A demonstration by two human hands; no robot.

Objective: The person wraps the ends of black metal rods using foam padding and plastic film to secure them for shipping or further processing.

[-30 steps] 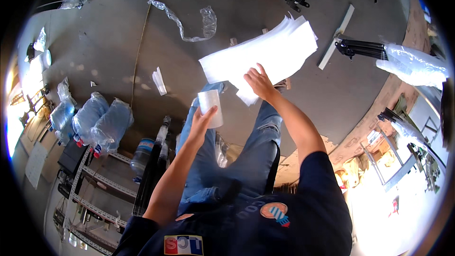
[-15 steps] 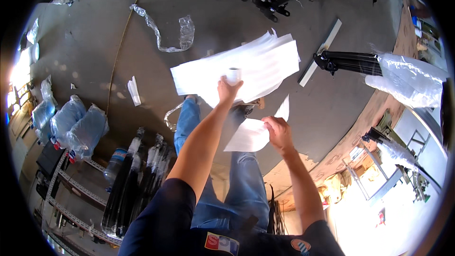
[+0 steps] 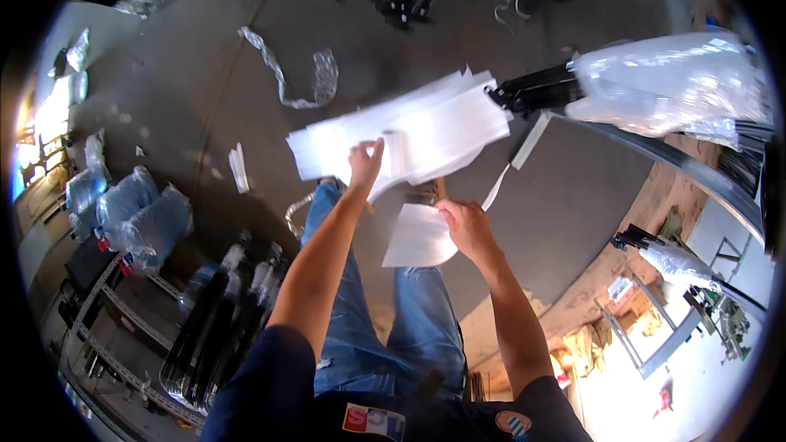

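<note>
A stack of white sheets (image 3: 450,119) lies spread out in front of me, its edges uneven. My left hand (image 3: 365,167) is over the stack's near left part, fingers bent and closed. Just right of those fingers is a small white roll-like thing (image 3: 398,155), blurred against the paper; whether the fingers grip it is not visible. Lower and to the right, my right hand (image 3: 468,229) pinches a loose white sheet (image 3: 416,237). This sheet hangs above my knee, and a narrow white edge sticks out beyond the hand.
Black metal parts in clear plastic (image 3: 663,82) reach in from the right, near the stack. Bundled black tubes (image 3: 201,336) stand at lower left by a metal rack (image 3: 123,313) and blue-wrapped bundles (image 3: 143,213). A crumpled plastic strip (image 3: 325,78) lies on the floor (image 3: 196,57).
My left hand has shifted left and slightly down, to the side of the white roll-like thing. My right hand has moved a little left with its sheet. The view has turned rightward.
</note>
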